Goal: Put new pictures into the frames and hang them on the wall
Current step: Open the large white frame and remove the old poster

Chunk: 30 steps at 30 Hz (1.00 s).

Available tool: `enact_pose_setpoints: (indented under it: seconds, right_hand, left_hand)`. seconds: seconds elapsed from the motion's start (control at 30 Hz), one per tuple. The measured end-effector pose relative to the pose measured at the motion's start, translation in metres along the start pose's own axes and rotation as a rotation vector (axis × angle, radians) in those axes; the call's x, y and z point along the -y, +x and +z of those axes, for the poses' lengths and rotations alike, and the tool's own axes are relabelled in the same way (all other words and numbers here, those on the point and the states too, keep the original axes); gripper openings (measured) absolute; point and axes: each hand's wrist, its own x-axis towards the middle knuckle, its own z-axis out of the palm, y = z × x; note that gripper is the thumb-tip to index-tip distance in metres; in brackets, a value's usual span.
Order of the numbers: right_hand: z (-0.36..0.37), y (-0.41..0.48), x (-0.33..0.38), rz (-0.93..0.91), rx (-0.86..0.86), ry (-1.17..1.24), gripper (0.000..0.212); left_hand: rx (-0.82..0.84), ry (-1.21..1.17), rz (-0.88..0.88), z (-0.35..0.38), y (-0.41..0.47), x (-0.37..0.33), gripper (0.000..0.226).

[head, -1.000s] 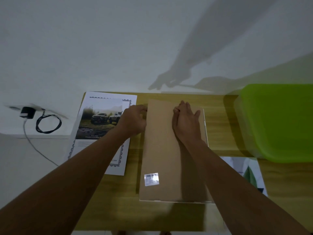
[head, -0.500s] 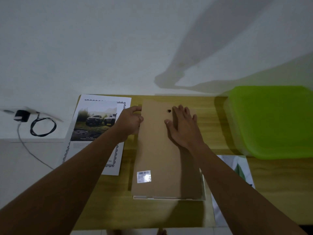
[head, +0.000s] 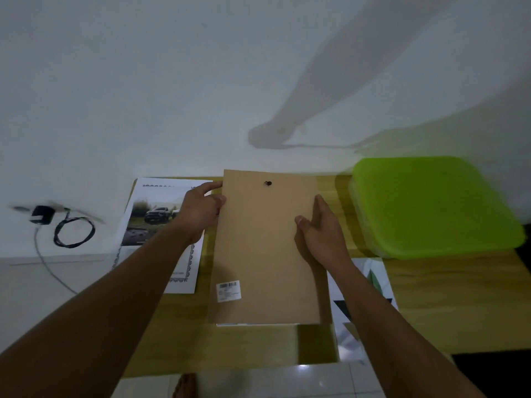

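A picture frame lies face down, showing its brown backing board [head: 258, 248] with a small dark hanging hook [head: 267, 183] near the far edge and a barcode sticker [head: 228, 291] near the front left. My left hand [head: 201, 214] grips the board's left edge near the top. My right hand [head: 319, 228] holds its right edge, thumb on the board. The far end looks raised off the wooden table [head: 253, 346]. A printed picture of trucks [head: 161, 225] lies to the left. Another print [head: 370, 285] lies partly under the frame on the right.
A lime green plastic box lid [head: 431, 205] fills the table's right side. A black charger with a coiled cable [head: 71, 231] sits on the white ledge at the left. The white wall [head: 201, 81] rises right behind the table.
Both hands shifted from pressing on the board's top to gripping its side edges. The hanging hook is now uncovered, and the far end of the frame has lifted.
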Motion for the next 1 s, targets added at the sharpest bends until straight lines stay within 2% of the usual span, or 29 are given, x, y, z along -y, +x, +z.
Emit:
enact_pose_setpoints:
  seconds: [0.1,0.23,0.3,0.4,0.53,0.67,0.73,0.87,1.0]
  right_hand:
    - [-0.015,-0.012,0.017,0.023,-0.033,0.179,0.068]
    - [-0.038,-0.026,0.036,0.012,-0.084,0.231,0.062]
    - [-0.049,-0.033,0.042,0.018,-0.097,0.246,0.060]
    - [-0.067,-0.046,0.051,0.064,-0.102,0.304,0.061]
    - [-0.098,-0.066,0.054,0.114,-0.123,0.421,0.048]
    - [-0.136,-0.074,0.042,0.144,-0.090,0.302,0.059]
    - [-0.155,-0.074,0.035,0.155,-0.139,0.293,0.064]
    - [-0.197,-0.054,0.018,0.180,-0.218,0.316,0.060]
    - [-0.235,-0.016,-0.006,0.177,-0.212,0.217,0.056]
  left_hand:
    - [0.047,0.049,0.038,0.001,-0.025,-0.010,0.048]
    - [0.218,0.122,0.033,-0.004,-0.064,-0.024,0.079]
    - [0.251,0.123,0.035,-0.005,-0.077,-0.032,0.084]
    - [0.265,0.094,0.057,-0.001,-0.091,-0.047,0.081]
    - [0.306,0.077,0.110,0.016,-0.099,-0.065,0.078]
    - [0.319,0.046,0.147,0.052,-0.103,-0.075,0.073]
    - [0.323,0.043,0.159,0.078,-0.105,-0.078,0.067]
    - [0.299,0.130,0.189,0.134,-0.096,-0.077,0.056]
    - [0.282,0.221,0.234,0.187,-0.081,-0.072,0.061]
